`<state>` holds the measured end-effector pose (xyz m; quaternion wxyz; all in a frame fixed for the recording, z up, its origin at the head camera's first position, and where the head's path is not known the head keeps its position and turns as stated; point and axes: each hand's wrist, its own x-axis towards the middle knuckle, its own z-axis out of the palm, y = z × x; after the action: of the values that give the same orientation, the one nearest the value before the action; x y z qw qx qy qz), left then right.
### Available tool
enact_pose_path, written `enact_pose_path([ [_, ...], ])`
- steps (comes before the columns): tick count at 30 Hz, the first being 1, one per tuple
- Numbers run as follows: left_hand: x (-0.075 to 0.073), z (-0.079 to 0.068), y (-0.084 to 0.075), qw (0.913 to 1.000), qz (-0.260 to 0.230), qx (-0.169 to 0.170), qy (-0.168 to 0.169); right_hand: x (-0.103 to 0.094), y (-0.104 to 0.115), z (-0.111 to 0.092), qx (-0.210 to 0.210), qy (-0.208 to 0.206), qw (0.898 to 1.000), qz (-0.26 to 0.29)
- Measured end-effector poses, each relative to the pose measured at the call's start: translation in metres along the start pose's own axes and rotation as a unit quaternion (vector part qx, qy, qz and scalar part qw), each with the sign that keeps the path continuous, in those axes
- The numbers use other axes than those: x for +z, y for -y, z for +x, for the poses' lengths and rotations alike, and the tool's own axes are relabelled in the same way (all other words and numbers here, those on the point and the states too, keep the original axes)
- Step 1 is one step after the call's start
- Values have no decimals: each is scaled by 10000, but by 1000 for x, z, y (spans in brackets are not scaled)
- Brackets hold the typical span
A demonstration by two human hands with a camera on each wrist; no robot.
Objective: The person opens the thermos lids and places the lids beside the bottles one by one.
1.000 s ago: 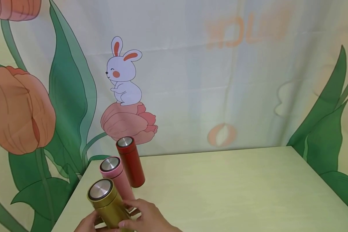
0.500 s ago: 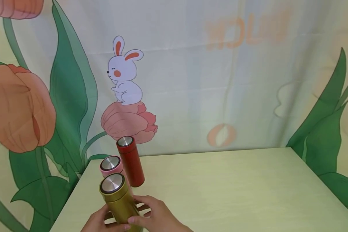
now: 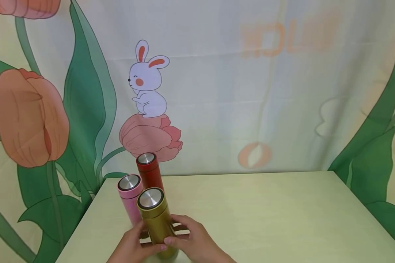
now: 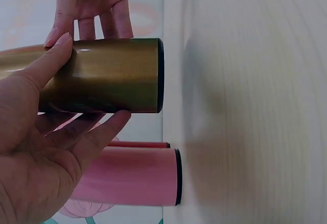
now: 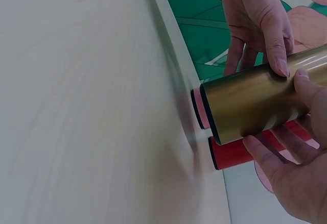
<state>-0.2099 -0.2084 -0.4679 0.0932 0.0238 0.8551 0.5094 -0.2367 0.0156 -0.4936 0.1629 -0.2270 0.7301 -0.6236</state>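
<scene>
Both my hands hold a gold thermos bottle (image 3: pixel 159 226) with a round steel-topped lid. My left hand (image 3: pixel 133 244) grips its left side, and my right hand (image 3: pixel 198 241) its right, thumbs across the near face. In the left wrist view the bottle's dark base (image 4: pixel 161 76) is raised slightly higher off the tabletop than the base of the pink thermos bottle (image 4: pixel 138 175). That pink bottle (image 3: pixel 130 197) stands just behind and left of the gold one. Behind both is a red thermos bottle (image 3: pixel 150 175), its lower part hidden by the gold bottle in the head view.
The pale wooden table (image 3: pixel 266 215) stretches off to the right of the bottles. At its back edge hangs a cloth backdrop (image 3: pixel 217 109) printed with tulips, leaves and a white rabbit.
Both hands have carried the gold bottle to the right and a little farther back, uncovering more of the pink bottle. The pink and red bottles stay standing. The head view has shifted slightly.
</scene>
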Motion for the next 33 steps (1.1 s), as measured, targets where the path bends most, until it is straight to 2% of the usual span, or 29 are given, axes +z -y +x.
enact_pose_path([
  [7, 11, 10, -7, 9988, -346, 306, 170, -12, -5, -5, -261, -155, 9994, 192],
  [12, 20, 16, -11, 9977, -438, 478, 188, -21, -10, -6, -334, -299, 9990, 88],
  [20, 33, 27, -21, 9970, -63, 759, -162, -37, -14, -7, -607, -623, 9962, 62],
  [29, 51, 49, -32, 9902, -243, 1323, -381, -60, -14, -7, -469, -1020, 9937, -10],
  [33, 60, 57, -35, 9876, -351, 1467, -432, -69, -15, -6, -482, -1134, 9924, -26],
])
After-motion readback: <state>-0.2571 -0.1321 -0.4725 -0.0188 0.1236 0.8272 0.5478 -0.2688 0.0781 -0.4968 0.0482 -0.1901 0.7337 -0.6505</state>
